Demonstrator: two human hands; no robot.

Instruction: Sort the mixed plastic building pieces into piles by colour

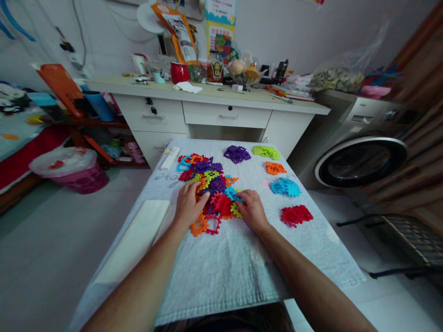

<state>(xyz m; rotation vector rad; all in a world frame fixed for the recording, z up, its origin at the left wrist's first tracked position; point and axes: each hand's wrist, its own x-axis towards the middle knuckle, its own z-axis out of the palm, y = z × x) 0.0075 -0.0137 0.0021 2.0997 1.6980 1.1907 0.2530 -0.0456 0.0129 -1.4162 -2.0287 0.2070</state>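
Note:
A mixed heap of interlocking plastic building pieces [221,203] in red, purple, orange, blue and green lies on the cloth-covered table. My left hand [187,203] rests at the heap's left side, thumb apart from the fingers, with nothing visibly held. At the right side, my right hand [252,210] has its fingers curled onto a blue piece [233,193]. Sorted by colour, separate piles lie farther right: purple [237,154], green [266,151], orange [275,168], blue [285,186] and red [296,215].
A white box [170,159] and a long pale flat object [134,240] lie along the table's left side. Behind stands a white desk [224,113] with crowded top. A washing machine [360,138] and a chair [411,240] are at right, a pink bin [74,177] at left.

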